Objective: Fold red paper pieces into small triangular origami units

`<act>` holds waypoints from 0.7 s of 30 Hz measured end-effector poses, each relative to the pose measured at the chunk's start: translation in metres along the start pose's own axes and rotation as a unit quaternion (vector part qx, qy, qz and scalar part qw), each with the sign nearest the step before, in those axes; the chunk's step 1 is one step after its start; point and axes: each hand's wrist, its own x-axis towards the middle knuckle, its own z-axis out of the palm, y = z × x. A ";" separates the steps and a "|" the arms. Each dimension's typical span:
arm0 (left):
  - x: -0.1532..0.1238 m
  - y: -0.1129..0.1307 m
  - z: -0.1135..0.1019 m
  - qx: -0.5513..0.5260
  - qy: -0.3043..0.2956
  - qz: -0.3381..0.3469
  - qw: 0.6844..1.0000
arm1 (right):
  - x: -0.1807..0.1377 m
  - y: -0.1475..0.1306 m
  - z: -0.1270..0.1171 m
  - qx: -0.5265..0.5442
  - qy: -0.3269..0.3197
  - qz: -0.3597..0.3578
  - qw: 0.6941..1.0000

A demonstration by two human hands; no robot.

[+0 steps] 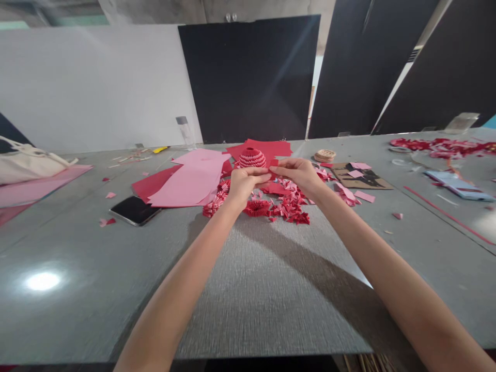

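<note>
Left hand (248, 185), right hand (296, 176) held together, raised | both closed on red paper slip (274, 163) | folded red paper pieces (289, 206) below | table edge (232, 360) well near

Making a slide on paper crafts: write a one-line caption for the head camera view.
Left hand and right hand meet before a round folded-paper model, among folded red pieces and pink sheets.

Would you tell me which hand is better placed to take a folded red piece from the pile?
Probably the right hand: it lies closest to the folded red paper pieces, while the left hand is nearer the red paper ball.
</note>
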 end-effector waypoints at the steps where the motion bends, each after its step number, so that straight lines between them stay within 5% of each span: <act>1: 0.000 0.000 0.000 -0.005 0.005 -0.002 1.000 | 0.000 0.000 0.000 -0.001 0.006 -0.007 1.000; 12: 0.006 -0.006 -0.002 -0.069 0.016 -0.037 0.997 | -0.007 -0.012 0.005 -0.172 0.018 -0.133 0.976; 21: 0.008 -0.008 0.000 0.021 0.006 0.042 0.999 | -0.005 -0.012 0.004 -0.133 0.002 -0.094 0.987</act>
